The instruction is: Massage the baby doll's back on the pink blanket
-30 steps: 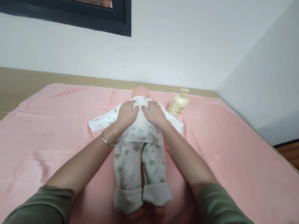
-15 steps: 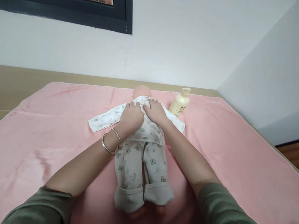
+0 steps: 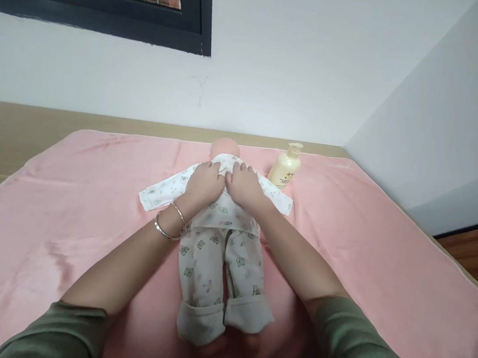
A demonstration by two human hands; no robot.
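Pink cloth (image 3: 95,217), softly creased, under all items. Left hand (image 3: 205,183): palm down, fingers bent; cannot tell if fabric is pinched. Right hand (image 3: 244,185): loosely open, nothing grasped. Both rest on doll's (image 3: 223,219) upper torso, forearms angled inward. Doll's clothing: white, printed, cuffs folded. Smooth cream pump bottle (image 3: 285,169) beside right-hand sleeve.

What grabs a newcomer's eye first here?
Probably the doll in white, bear-print pajamas, laid out mid-view on a pink cloth, with the bare left hand and bare right hand side by side on its upper back. Next, likely the pale yellow pump bottle, just beyond its right sleeve, and the dark window frame at upper left.
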